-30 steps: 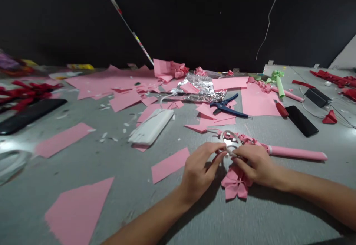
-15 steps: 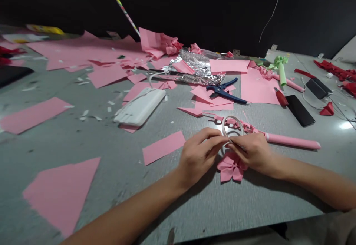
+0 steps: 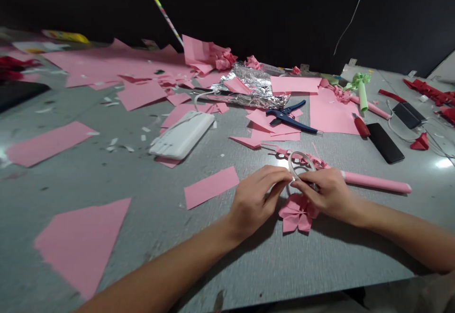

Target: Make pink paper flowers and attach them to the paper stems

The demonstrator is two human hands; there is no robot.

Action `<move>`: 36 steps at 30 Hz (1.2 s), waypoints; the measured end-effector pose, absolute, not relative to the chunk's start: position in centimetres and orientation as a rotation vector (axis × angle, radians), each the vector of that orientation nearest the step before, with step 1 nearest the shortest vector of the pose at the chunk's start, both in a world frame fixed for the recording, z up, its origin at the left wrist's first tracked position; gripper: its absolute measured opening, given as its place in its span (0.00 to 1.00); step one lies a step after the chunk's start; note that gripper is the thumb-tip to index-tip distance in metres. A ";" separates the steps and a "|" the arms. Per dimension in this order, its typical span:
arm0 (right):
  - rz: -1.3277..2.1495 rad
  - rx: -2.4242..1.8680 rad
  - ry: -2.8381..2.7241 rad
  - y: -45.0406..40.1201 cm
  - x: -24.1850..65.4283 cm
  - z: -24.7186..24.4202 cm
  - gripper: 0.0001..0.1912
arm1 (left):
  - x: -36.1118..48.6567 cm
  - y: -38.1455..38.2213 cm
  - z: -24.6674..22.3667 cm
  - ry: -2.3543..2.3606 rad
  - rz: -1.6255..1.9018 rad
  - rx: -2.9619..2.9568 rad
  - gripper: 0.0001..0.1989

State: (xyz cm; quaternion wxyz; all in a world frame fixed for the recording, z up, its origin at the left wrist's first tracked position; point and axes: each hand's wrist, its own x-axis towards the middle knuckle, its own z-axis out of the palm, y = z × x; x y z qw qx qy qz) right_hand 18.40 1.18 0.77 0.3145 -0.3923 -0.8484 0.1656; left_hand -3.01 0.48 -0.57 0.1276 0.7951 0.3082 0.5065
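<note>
A narrow roll of whitish tape (image 3: pixel 290 162) stands upright between my two hands. My right hand (image 3: pixel 329 191) is closed, thumb and fingers gripping the roll's lower edge. My left hand (image 3: pixel 253 200) pinches at the same edge, where a small white bit, apparently the tape's end, shows at the fingertips. Just below lies a pink paper flower (image 3: pixel 296 217), partly covered by my right hand. Behind the roll, a pink paper stick (image 3: pixel 378 181) with crinkled pink pieces lies on the table.
Left of my hands are a pink paper strip (image 3: pixel 212 187), a larger pink piece (image 3: pixel 85 242) and a white power bank (image 3: pixel 183 135). Farther back lie blue-handled pliers (image 3: pixel 293 120), crumpled foil (image 3: pixel 249 81) and a red cutter (image 3: pixel 360 126) beside a black phone-like slab (image 3: pixel 386 142).
The view has shifted slightly. My fingers have moved a little at the tape's edge, and a small white bit now shows between them. The flower stays in place.
</note>
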 end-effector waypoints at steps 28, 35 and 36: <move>-0.432 -0.787 -2.356 -0.2 18.6 2.1 0.14 | -3.9 1.1 -0.2 1.225 1.496 1.588 0.03; -0.154 -1.381 -2.470 5.0 21.8 3.5 0.14 | -4.5 3.4 -0.5 1.177 1.488 1.483 0.10; -0.136 -1.490 -2.468 6.0 22.4 3.6 0.14 | -4.3 3.2 -0.6 1.144 1.448 1.488 0.09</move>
